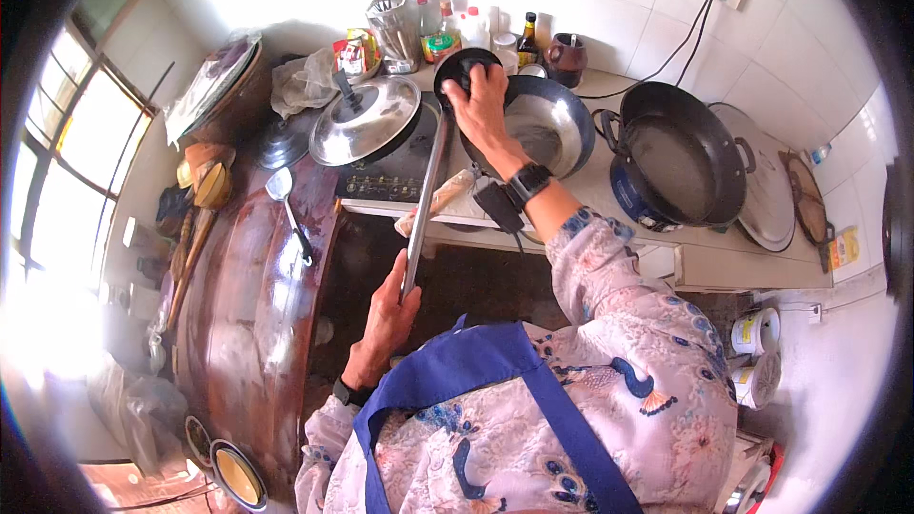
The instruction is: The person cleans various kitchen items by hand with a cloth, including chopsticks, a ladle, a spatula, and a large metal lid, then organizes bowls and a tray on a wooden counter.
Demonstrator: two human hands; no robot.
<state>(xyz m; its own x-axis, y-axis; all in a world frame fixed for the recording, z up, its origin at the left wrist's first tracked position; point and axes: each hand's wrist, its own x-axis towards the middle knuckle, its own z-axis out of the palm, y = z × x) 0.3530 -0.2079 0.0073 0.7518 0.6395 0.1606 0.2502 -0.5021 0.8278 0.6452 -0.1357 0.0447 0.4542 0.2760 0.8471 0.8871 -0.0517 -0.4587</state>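
Note:
My left hand [382, 321] grips the lower end of a long tubular metal handle [428, 207]. That handle slants up and away to a round, dark, bowl-shaped ladle head [444, 77]. My right hand [482, 107] reaches into this bowl, its fingers curled around a dark lump [468, 76] that they partly hide. Just right of the bowl, under my right forearm, lies a metal wok [571, 125]. The ladle head is held above the back of an induction cooktop [385, 182], left of the wok. A domed steel lid [378, 118] rests on the cooktop.
Bottles and jars [528, 43] line the wall. A black two-handled pan [678, 157] stands at right on a blue base. A spatula [285, 203] lies on the wooden table [250, 314] at left. A black adapter box [498, 207] hangs at the counter edge; cables [696, 36] run down the wall.

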